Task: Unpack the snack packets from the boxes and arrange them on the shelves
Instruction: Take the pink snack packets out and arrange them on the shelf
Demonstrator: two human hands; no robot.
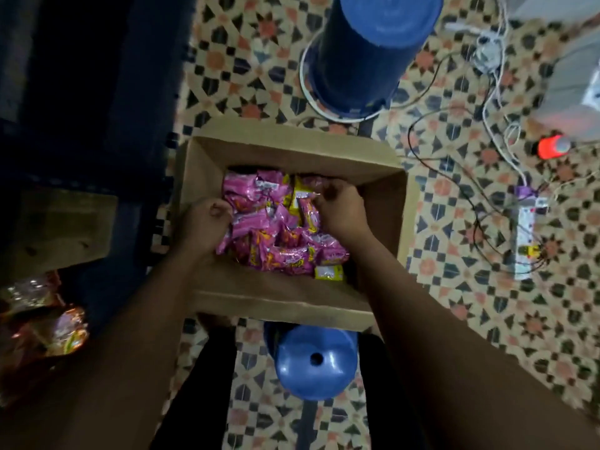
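Note:
An open cardboard box point(285, 157) sits in front of me, resting on a blue stool point(315, 362). Inside lies a heap of pink and yellow snack packets point(276, 235). My left hand point(204, 222) is inside the box at its left side, fingers curled round the edge of pink packets. My right hand point(341, 206) reaches in from the right, fingers curled and pinching a pink and yellow packet near the far wall. Both forearms cross the box's near wall.
A dark shelf unit point(81, 108) stands at the left, with shiny snack packets point(61, 329) on a lower level. An upturned blue bucket point(360, 50) stands behind the box. Cables and a power strip point(524, 235) lie on the patterned floor at the right, by an orange-capped bottle point(552, 147).

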